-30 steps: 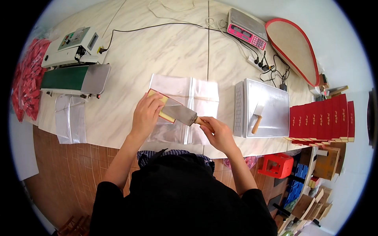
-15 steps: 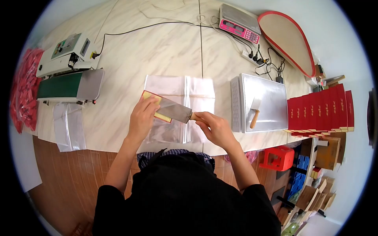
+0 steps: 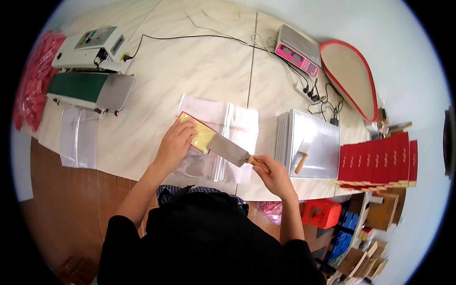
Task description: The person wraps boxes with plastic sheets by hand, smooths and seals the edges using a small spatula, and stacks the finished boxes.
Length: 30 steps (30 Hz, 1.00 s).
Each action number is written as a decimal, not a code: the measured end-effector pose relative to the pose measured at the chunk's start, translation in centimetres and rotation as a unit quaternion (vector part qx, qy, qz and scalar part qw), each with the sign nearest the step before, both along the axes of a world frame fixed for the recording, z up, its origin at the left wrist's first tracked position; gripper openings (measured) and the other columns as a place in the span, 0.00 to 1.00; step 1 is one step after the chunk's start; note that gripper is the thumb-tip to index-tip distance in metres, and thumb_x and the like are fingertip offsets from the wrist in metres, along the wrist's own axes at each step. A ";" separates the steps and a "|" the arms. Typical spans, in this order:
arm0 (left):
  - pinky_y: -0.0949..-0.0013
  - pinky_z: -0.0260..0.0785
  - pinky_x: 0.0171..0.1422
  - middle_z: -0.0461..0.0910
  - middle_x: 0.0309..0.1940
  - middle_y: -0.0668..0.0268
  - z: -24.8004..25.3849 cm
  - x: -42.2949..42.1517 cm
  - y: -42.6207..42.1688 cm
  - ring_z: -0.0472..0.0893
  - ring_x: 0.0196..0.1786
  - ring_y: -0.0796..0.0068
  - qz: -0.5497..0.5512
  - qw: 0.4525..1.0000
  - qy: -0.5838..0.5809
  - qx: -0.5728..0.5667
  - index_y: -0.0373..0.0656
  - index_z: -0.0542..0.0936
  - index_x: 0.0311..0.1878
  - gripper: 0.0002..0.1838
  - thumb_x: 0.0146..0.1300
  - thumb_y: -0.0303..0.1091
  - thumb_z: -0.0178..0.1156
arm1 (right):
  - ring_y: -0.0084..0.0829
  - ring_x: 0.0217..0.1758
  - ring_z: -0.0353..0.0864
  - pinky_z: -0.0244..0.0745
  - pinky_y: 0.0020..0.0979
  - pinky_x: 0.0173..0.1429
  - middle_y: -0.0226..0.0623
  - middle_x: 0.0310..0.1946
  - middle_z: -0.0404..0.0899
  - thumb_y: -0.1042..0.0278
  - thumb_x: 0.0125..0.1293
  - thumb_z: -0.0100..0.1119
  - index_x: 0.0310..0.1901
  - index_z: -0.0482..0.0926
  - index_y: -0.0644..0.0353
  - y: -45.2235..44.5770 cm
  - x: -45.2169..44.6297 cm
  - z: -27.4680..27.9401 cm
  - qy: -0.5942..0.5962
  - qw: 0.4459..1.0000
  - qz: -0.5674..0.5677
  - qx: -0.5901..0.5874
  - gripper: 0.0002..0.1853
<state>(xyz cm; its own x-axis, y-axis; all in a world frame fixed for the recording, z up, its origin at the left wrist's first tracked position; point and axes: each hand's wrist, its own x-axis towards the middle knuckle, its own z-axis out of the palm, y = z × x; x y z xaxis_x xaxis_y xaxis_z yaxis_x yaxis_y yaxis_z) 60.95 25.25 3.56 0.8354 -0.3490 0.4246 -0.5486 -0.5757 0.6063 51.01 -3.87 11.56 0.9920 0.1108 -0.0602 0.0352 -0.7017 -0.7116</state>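
Observation:
My left hand (image 3: 176, 141) grips the left side of a small yellow box with red edges (image 3: 203, 136), its fingers lying across the top. In my right hand (image 3: 274, 176) is the wooden handle of a wide metal scraper (image 3: 230, 150). The blade's tip lies at the box's right end. Beneath both are clear plastic bags (image 3: 242, 121) spread on the marbled table (image 3: 166, 66).
A sealing machine (image 3: 90, 73) stands at the left beside red packets (image 3: 38, 80). To the right are a metal box (image 3: 316, 142) with a second scraper (image 3: 302, 156), stacked red boxes (image 3: 375, 159), a pink scale (image 3: 298, 51) and a red-rimmed tray (image 3: 349, 78).
The scraper has slid right and down off most of the box, uncovering its yellow top. My right hand moved with it. The camera view has shifted.

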 end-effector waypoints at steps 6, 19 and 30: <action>0.53 0.65 0.73 0.81 0.48 0.63 0.0 0.0 0.1 0.79 0.55 0.60 -0.014 1.000 0.009 -0.013 0.40 0.79 0.39 0.04 0.62 0.25 0.60 | 0.22 0.33 0.75 0.71 0.26 0.39 0.37 0.32 0.81 0.68 0.70 0.61 0.52 0.79 0.66 -1.6 -0.9 -1.0 0.015 0.996 -0.066 0.050 0.13; 0.55 0.68 0.67 0.80 0.47 0.58 1.6 -1.0 2.6 0.80 0.52 0.55 0.008 0.997 0.076 -0.014 0.41 0.79 0.46 0.11 0.60 0.21 0.56 | 0.33 0.29 0.84 0.76 0.31 0.35 0.44 0.33 0.84 0.68 0.68 0.62 0.53 0.79 0.60 4.9 2.2 -3.8 -0.093 0.993 -0.067 0.013 0.13; 0.56 0.55 0.76 0.64 0.70 0.59 0.9 0.4 4.6 0.60 0.74 0.55 -0.018 0.995 0.092 0.037 0.46 0.74 0.64 0.32 0.51 0.16 0.56 | 0.37 0.33 0.88 0.79 0.32 0.36 0.45 0.36 0.86 0.71 0.67 0.63 0.52 0.78 0.60 6.9 2.5 -3.4 -0.109 0.994 -0.008 0.013 0.13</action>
